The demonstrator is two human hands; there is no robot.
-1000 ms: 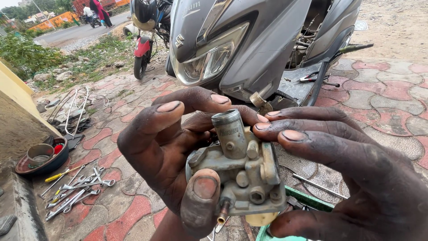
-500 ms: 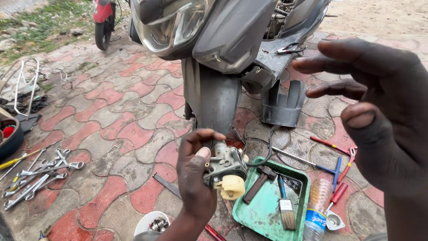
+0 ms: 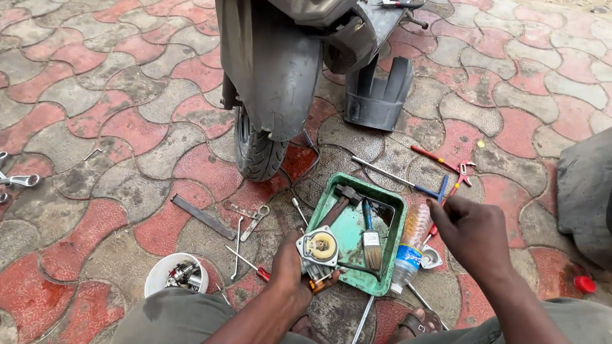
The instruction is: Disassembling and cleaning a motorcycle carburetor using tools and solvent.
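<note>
Part: a grimy grey metal carburettor [image 3: 319,250] with a round cream-yellow float showing on its upturned face.
Left hand: the left hand [image 3: 290,275] is clamped around the carburettor from below, holding it just over the near left corner of a green rectangular plastic tray [image 3: 394,205].
Right hand: the right hand [image 3: 473,234] hangs above a clear plastic bottle [image 3: 409,247] beside the tray, fingers loosely curled, holding nothing.
Setting: red and grey paving in front of a scooter's front tyre [image 3: 256,150].

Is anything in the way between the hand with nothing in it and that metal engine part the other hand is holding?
Yes. The green tray with a brush and the plastic bottle lie between the right hand and the metal engine part, which the left hand holds at the tray's near corner.
</note>
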